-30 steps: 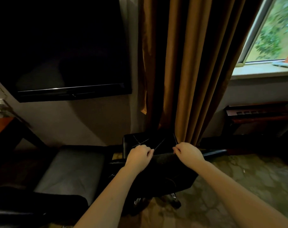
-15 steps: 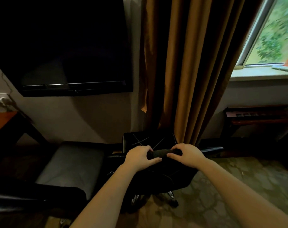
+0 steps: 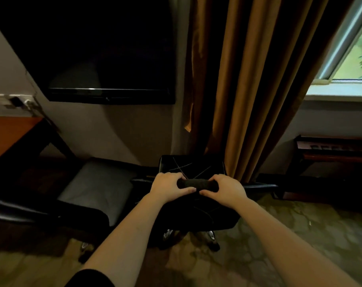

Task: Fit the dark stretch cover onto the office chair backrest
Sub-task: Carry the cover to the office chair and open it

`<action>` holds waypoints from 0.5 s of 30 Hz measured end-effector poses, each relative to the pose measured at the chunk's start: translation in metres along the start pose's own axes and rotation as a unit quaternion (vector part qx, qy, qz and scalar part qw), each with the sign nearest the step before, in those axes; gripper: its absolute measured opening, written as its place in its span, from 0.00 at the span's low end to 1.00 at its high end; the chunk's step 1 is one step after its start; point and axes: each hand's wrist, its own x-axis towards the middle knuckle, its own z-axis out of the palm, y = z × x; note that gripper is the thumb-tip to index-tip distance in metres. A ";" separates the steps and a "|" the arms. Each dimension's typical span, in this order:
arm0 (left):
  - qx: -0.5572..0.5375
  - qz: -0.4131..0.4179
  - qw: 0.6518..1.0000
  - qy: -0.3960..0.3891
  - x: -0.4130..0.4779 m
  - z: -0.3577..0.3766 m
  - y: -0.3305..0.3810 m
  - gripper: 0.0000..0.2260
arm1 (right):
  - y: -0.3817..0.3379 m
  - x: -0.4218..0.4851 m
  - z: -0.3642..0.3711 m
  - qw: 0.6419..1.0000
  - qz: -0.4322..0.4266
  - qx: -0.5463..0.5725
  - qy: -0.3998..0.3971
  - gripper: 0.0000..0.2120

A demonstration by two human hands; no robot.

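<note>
Hands moved closer together, thumbs nearly touching; left hand (image 3: pixel 168 188) and right hand (image 3: pixel 226 189), fingers wrapped round the rolled-up cover (image 3: pixel 196 183) atop the backrest (image 3: pixel 207 215), mid-frame.

I saw the stretch cover (image 3: pixel 196 183) as matt, rather rough dark cloth. The chair (image 3: pixel 191 164) had smooth, glossy black upholstery, like leather. The curtain (image 3: pixel 248 79) was brown cloth with a soft sheen, the counter (image 3: pixel 8 131) smooth orange wood, and the chair legs (image 3: pixel 168 234) shiny metal.
</note>
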 end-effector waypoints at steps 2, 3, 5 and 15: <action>0.001 -0.011 1.000 0.006 -0.001 0.001 0.002 0.27 | 0.000 0.000 0.001 1.000 -0.002 -0.010 0.006 0.26; -0.001 -0.014 1.000 0.003 -0.001 0.001 0.003 0.27 | 0.001 -0.001 0.001 1.000 -0.002 -0.014 0.007 0.26; -0.002 -0.016 1.000 -0.003 -0.001 0.002 0.003 0.27 | 0.001 -0.002 0.002 1.000 -0.001 -0.014 0.014 0.25; 0.015 0.023 0.999 0.032 0.005 0.006 -0.005 0.25 | 0.002 0.004 0.016 0.996 -0.004 -0.062 0.067 0.27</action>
